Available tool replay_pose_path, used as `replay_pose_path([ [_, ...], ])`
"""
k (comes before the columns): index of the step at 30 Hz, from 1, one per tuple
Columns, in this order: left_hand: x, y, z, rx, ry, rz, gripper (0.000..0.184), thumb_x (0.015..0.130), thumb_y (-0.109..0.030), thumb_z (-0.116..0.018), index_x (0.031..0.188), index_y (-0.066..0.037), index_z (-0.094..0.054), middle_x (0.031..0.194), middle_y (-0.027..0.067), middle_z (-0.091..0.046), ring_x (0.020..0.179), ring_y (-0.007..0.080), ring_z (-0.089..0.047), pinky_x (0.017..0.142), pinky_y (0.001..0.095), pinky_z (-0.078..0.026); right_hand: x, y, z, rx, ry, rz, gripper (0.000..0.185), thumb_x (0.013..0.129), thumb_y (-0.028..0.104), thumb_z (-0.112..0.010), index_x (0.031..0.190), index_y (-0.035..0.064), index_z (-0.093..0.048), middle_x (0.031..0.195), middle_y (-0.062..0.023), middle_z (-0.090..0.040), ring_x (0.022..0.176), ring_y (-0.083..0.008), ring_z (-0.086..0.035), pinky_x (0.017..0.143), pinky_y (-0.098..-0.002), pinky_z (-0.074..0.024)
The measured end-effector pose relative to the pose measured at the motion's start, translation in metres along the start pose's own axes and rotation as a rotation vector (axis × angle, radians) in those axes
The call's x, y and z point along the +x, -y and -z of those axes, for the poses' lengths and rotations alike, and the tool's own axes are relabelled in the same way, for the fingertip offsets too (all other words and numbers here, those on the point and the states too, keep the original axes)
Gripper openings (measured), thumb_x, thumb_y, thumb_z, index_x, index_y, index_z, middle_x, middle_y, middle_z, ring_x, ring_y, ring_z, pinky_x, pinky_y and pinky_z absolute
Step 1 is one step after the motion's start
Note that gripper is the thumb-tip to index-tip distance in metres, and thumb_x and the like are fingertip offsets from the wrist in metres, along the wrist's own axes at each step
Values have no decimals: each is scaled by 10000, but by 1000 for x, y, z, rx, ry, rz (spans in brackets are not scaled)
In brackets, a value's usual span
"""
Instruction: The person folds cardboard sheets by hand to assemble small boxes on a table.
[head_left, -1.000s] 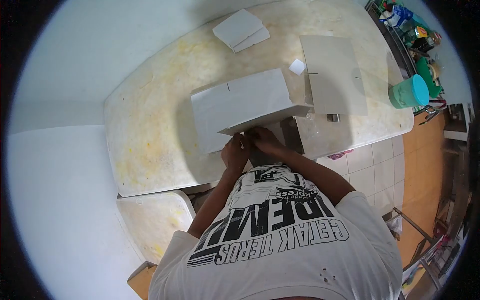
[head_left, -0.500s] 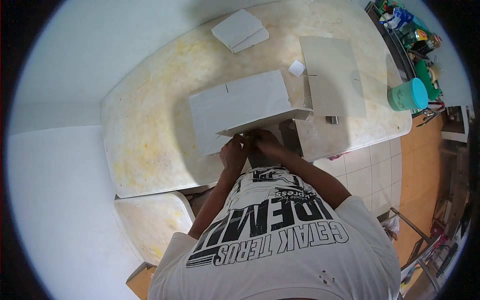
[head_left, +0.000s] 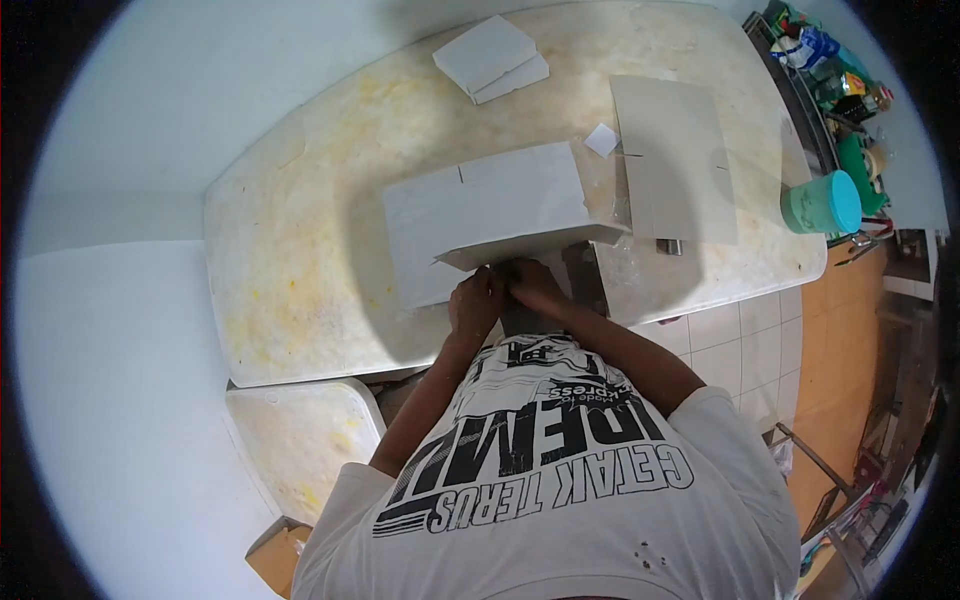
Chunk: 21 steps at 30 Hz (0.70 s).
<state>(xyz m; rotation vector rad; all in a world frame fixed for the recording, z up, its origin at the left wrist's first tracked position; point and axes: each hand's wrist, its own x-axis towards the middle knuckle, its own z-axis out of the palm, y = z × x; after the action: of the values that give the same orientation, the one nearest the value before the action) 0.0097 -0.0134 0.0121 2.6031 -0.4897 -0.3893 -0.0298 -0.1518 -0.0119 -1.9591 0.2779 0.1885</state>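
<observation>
A white board (head_left: 490, 200) lies on the table in front of me, its near side folded up into a raised grey flap (head_left: 540, 243) with slanted ends. Right behind that flap, on my side, both hands come together. My left hand (head_left: 477, 303) is closed, with thumb and fingertips pinched. Beside it, my right hand (head_left: 535, 286) has its fingers curled inward, almost touching the left. Whatever sits between the fingertips is too small and dark to make out. A dark flat piece (head_left: 585, 280) lies to the right of my right hand.
A grey board (head_left: 675, 160) lies at the right, near a small white square (head_left: 602, 140) and a small metal cylinder (head_left: 670, 246). White board pieces (head_left: 490, 58) rest at the back. A teal lidded container (head_left: 822, 203) stands by the right edge of the stained table (head_left: 290, 270).
The view has shifted slightly. My hands stay together at the flap, with the fingers drawn a little closer; the boards have not visibly moved on the table.
</observation>
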Motion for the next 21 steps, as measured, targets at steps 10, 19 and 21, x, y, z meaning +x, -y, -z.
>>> replay_pose_path([
  [10, 5, 8, -5, -27, -17, 43, 216, 839, -263, -551, 835, -61, -626, 748, 216, -646, 743, 419, -634, 643, 508, -504, -18, 6, 23, -213, 205, 84, 305, 853, 234, -589, 1105, 69, -633, 988, -174, -670, 924, -347, -642, 826, -415, -498],
  [19, 14, 2, 11, -12, -72, 140, 214, 824, -271, -562, 802, -74, -644, 781, 182, -660, 739, 391, -636, 662, 483, -506, -73, -3, 148, 197, -211, -172, 225, 832, 197, -704, 785, -11, -632, 643, -35, -598, 584, -95, -559, 548, -269, -483],
  [21, 12, -5, 15, -35, -36, 207, 246, 836, -299, -551, 800, -76, -649, 785, 186, -661, 749, 390, -639, 675, 489, -504, -77, -13, 141, -13, -359, -194, 239, 821, 224, -711, 782, 1, -633, 650, -48, -601, 595, -101, -567, 560, -275, -488],
])
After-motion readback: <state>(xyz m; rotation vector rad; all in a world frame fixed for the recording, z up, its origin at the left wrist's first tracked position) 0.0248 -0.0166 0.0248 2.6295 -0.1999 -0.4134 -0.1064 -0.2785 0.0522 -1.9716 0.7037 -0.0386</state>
